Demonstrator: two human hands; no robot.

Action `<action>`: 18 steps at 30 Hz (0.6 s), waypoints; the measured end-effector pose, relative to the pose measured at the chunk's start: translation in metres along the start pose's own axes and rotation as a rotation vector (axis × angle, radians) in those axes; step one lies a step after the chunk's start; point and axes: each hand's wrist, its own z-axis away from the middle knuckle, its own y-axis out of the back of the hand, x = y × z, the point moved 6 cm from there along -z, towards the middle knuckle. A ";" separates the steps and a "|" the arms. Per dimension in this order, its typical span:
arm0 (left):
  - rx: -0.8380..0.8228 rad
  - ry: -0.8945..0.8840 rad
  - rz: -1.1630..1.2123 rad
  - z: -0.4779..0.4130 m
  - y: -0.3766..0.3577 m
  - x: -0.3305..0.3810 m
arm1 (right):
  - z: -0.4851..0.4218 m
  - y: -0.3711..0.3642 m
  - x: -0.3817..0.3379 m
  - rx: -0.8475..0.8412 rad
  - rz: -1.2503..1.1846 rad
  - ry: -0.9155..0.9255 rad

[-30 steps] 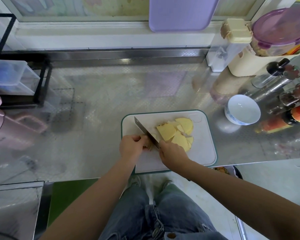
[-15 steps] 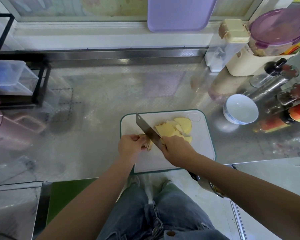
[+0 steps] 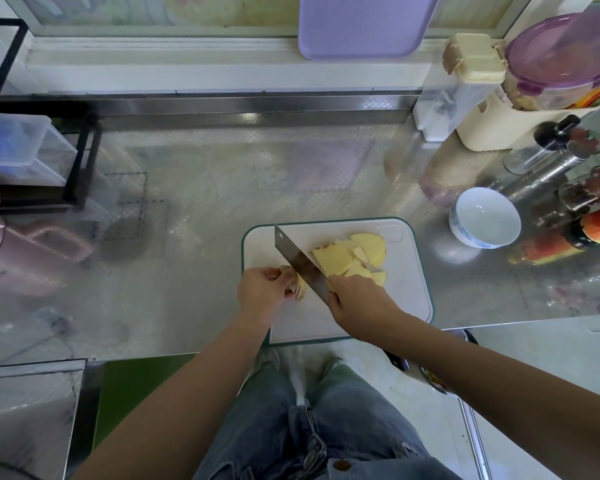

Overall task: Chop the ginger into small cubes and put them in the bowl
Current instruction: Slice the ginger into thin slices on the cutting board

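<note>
A white cutting board (image 3: 395,299) with a green rim lies at the counter's front edge. Several yellow ginger slices (image 3: 352,256) are piled on its far right part. My left hand (image 3: 262,294) pinches a small ginger piece (image 3: 297,285) at the board's left side. My right hand (image 3: 355,301) grips the handle of a cleaver (image 3: 300,259), whose blade runs diagonally between the held piece and the slices. The handle is hidden inside my fist. A white bowl (image 3: 484,221) with nothing in it stands to the right of the board.
Bottles and jars (image 3: 568,202) crowd the right end of the steel counter, behind the bowl. A purple-lidded container (image 3: 565,60) and a cream box sit at the back right. A purple board (image 3: 364,22) leans on the window ledge. A black rack (image 3: 35,157) stands at the left.
The cleaver has shifted along the board and its blade now stands right beside the piece in my left hand. My right hand moved up slightly; my left hand stayed.
</note>
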 end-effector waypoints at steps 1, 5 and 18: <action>0.001 -0.004 0.003 0.000 0.000 0.000 | -0.002 -0.002 0.000 -0.001 0.006 -0.010; -0.021 -0.040 -0.012 0.001 0.000 0.001 | -0.014 -0.016 -0.001 0.023 0.003 -0.036; -0.023 0.022 0.055 0.002 -0.001 -0.005 | -0.038 -0.050 0.012 0.071 -0.107 -0.092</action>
